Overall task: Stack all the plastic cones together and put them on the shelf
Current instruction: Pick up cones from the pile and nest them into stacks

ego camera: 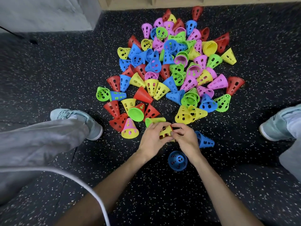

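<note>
- Gripping a yellow cone (165, 132) between my left hand (152, 137) and right hand (184, 136), fingers curled round it; something red shows inside it.
- Just beyond my fingers, the heap of cones (172, 66) covers the speckled floor (65, 70).
- Beside my right wrist lie two blue cones (204, 140), (177, 160).
- My shoes (84, 121) flank both hands.
- The shelf (162, 1) sits beyond the heap.

Black rubber flooring (61, 70) flecked with white covers the room. Two pale blue-grey sneakers sit planted apart on it, one at the left (78, 121) and one at the right (280, 124), under grey trouser legs (37, 141). A white cord (84, 183) curves across the lower left.
</note>
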{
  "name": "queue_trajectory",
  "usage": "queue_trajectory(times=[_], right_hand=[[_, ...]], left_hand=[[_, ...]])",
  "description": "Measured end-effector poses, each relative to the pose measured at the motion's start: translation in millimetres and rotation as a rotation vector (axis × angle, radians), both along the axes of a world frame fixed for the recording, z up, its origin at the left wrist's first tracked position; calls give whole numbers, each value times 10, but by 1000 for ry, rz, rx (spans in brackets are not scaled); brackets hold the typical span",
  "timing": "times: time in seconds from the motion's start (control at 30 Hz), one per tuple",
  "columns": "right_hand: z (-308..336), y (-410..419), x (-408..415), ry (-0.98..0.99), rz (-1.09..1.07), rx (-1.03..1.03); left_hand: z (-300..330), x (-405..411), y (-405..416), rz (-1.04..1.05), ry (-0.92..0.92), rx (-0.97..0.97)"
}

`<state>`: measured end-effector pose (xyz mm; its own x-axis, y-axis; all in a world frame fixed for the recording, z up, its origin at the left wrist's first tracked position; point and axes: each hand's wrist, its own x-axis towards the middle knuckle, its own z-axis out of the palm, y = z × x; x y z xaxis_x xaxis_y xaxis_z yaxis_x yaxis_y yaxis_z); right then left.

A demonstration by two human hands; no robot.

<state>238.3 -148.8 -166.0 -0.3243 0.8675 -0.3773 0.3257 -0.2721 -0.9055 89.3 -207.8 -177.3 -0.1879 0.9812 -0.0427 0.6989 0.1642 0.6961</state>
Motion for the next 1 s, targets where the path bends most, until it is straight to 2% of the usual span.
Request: queue_trajectory(times=[0.13, 0.27, 0.57, 0.83, 1.0], right_hand=[[47, -13, -33, 16, -42, 40], [112, -47, -89, 47, -79, 32], [72, -38, -106, 67, -127, 54], [97, -23, -191, 170, -148, 6], [101, 19, -242, 185, -143, 8]], left_hand=[[100, -130, -10, 58, -43, 78], [166, -380, 36, 266, -10, 157], [112, -896, 29, 504, 25, 157], [256, -1421, 313, 415, 140, 158], [234, -1891, 528, 515, 148, 65]])
